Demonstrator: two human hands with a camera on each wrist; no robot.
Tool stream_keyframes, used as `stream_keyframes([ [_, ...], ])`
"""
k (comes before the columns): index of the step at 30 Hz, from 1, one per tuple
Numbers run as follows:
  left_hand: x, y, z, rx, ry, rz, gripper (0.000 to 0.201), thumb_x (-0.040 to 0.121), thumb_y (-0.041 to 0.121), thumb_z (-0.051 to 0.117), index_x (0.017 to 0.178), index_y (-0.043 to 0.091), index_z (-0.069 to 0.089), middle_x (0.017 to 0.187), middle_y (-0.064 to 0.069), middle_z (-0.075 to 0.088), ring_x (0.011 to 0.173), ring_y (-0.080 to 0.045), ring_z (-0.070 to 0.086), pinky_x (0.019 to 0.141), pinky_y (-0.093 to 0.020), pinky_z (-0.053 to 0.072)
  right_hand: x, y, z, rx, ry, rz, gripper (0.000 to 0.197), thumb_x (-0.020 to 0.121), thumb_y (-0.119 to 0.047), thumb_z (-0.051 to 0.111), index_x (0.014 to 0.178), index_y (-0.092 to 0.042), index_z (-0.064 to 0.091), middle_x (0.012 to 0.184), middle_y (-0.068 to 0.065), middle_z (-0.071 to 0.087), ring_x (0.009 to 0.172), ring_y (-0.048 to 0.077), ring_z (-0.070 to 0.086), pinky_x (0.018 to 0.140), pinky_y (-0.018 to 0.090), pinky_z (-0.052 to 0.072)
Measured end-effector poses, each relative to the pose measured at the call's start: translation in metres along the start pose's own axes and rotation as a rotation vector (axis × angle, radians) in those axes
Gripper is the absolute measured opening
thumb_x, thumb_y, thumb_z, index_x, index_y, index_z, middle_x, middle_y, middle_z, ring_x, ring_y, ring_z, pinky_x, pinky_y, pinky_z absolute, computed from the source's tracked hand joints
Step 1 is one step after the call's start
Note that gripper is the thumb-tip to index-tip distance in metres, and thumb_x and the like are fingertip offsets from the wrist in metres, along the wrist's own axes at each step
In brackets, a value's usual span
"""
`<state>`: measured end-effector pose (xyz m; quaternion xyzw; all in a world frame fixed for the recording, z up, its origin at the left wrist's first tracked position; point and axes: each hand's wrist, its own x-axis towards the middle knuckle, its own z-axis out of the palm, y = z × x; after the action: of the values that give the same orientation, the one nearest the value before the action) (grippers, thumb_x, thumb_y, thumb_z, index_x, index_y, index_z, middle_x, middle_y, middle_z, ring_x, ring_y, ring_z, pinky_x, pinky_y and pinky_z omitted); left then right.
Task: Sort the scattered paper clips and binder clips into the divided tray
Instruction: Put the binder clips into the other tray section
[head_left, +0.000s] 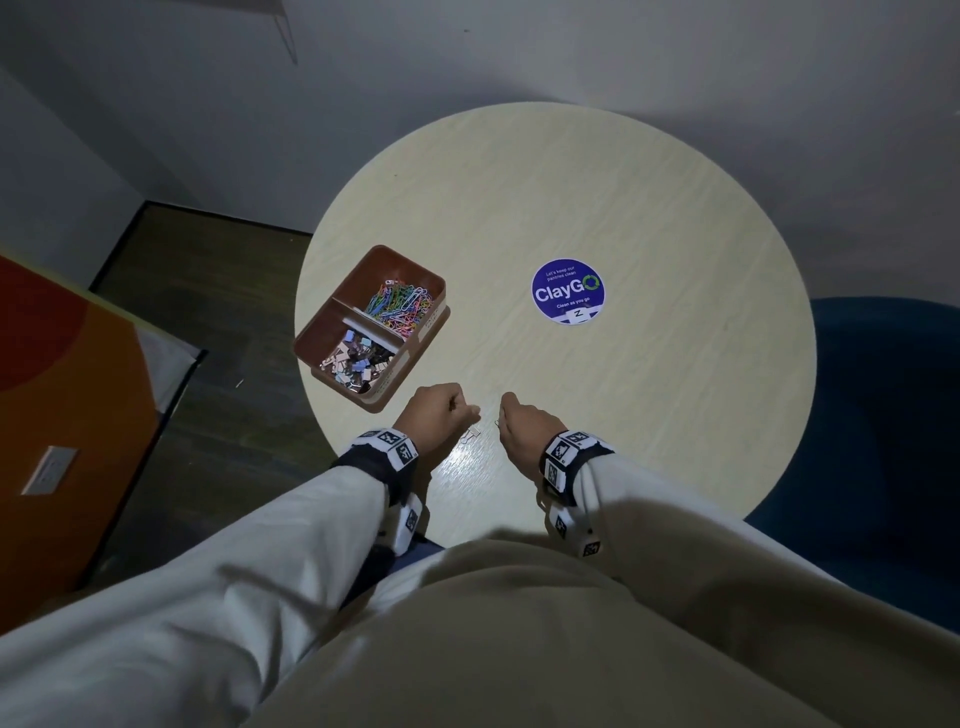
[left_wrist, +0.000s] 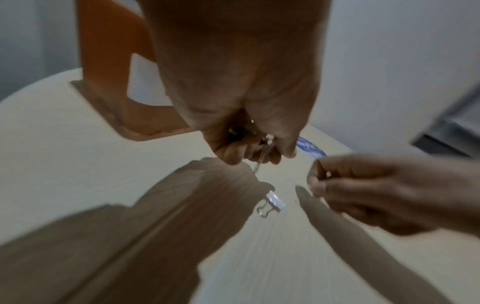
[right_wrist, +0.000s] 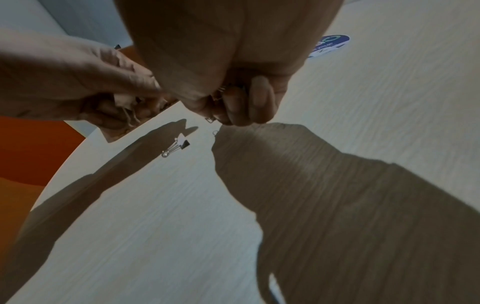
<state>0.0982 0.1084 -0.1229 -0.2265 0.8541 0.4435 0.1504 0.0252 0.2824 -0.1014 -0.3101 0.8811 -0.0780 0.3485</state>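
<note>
A brown divided tray stands at the table's left. Its far compartment holds coloured paper clips and its near one holds binder clips. One white binder clip lies on the table between my hands. My left hand hovers just above it, fingers curled round small binder clips, a wire handle hanging out. My right hand is a little to the right, also curled round binder clips. A tiny wire loop shows below it.
The round pale wooden table carries a blue ClayGO sticker near its middle. A blue seat is at the right and an orange panel at the left. The table's near edge is by my body.
</note>
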Motion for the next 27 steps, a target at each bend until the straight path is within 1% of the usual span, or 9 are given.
stream_keyframes([
  [3,0.001,0.006,0.007,0.256,-0.008,0.097,0.019,0.086,0.025,0.072,0.083,0.012,0.058,0.087,-0.004,0.063,0.08,-0.022,0.063,0.07,-0.038,0.053,0.001,-0.001,0.0,0.003,0.016,0.001,0.01,0.1,-0.024,0.031,0.099,-0.016,0.037,0.082,0.007,0.057,0.064,0.026,0.054,0.053,0.032,0.036],
  [6,0.002,0.001,0.016,0.427,-0.022,0.172,0.017,0.09,0.021,0.07,0.095,0.011,0.058,0.097,-0.006,0.058,0.082,-0.024,0.06,0.072,-0.038,0.051,0.0,0.001,0.0,0.003,0.034,-0.001,0.009,0.099,-0.023,0.033,0.097,-0.016,0.037,0.08,0.006,0.057,0.065,0.029,0.055,0.056,0.034,0.04],
  [12,-0.007,-0.002,0.023,0.592,-0.059,0.297,0.013,0.092,0.016,0.066,0.098,0.014,0.055,0.095,-0.005,0.056,0.076,-0.024,0.06,0.066,-0.038,0.051,0.003,0.007,-0.003,-0.003,0.054,0.01,0.009,0.099,-0.024,0.035,0.096,-0.016,0.037,0.076,0.005,0.057,0.06,0.025,0.053,0.055,0.034,0.04],
  [14,-0.006,0.002,0.023,0.623,-0.081,0.292,0.011,0.092,0.015,0.065,0.098,0.013,0.056,0.095,-0.005,0.056,0.076,-0.025,0.061,0.066,-0.037,0.051,0.004,0.007,-0.004,-0.01,0.058,0.01,0.009,0.099,-0.024,0.035,0.097,-0.016,0.037,0.076,0.005,0.058,0.059,0.024,0.053,0.055,0.035,0.041],
  [17,-0.001,0.011,0.019,0.599,-0.167,0.196,0.014,0.092,0.016,0.068,0.097,0.01,0.056,0.096,-0.009,0.06,0.082,-0.026,0.064,0.073,-0.039,0.054,0.006,0.007,-0.006,-0.017,0.057,0.017,0.005,0.098,-0.02,0.037,0.094,-0.018,0.036,0.075,0.004,0.056,0.058,0.024,0.053,0.052,0.033,0.04],
  [20,0.006,0.016,0.01,0.487,-0.232,0.059,0.024,0.09,0.026,0.071,0.098,0.007,0.057,0.098,-0.011,0.064,0.087,-0.027,0.064,0.079,-0.041,0.055,0.008,0.005,-0.011,-0.021,0.066,0.016,0.006,0.096,-0.018,0.04,0.092,-0.02,0.035,0.075,0.003,0.057,0.06,0.024,0.056,0.053,0.033,0.043],
  [24,0.007,0.025,-0.009,0.254,-0.128,-0.02,0.019,0.088,0.023,0.07,0.089,0.009,0.058,0.086,-0.006,0.069,0.081,-0.02,0.068,0.074,-0.038,0.057,0.016,-0.007,-0.027,0.026,0.104,0.013,0.014,0.094,-0.019,0.046,0.09,-0.023,0.034,0.076,0.001,0.058,0.061,0.022,0.057,0.05,0.032,0.041],
  [25,0.006,0.028,-0.015,0.203,-0.092,-0.024,0.017,0.09,0.021,0.068,0.088,0.008,0.058,0.085,-0.005,0.07,0.08,-0.016,0.069,0.071,-0.034,0.057,0.021,-0.012,-0.032,0.039,0.118,0.0,0.016,0.094,-0.019,0.048,0.09,-0.024,0.033,0.076,0.001,0.058,0.062,0.023,0.058,0.051,0.032,0.041],
  [27,0.006,0.031,-0.03,0.136,-0.036,-0.005,0.016,0.092,0.018,0.067,0.088,0.006,0.057,0.088,-0.008,0.07,0.075,-0.009,0.068,0.061,-0.02,0.052,0.033,-0.025,-0.046,0.078,0.142,-0.046,0.013,0.095,-0.019,0.047,0.092,-0.023,0.034,0.079,0.003,0.059,0.067,0.028,0.06,0.057,0.034,0.043],
])
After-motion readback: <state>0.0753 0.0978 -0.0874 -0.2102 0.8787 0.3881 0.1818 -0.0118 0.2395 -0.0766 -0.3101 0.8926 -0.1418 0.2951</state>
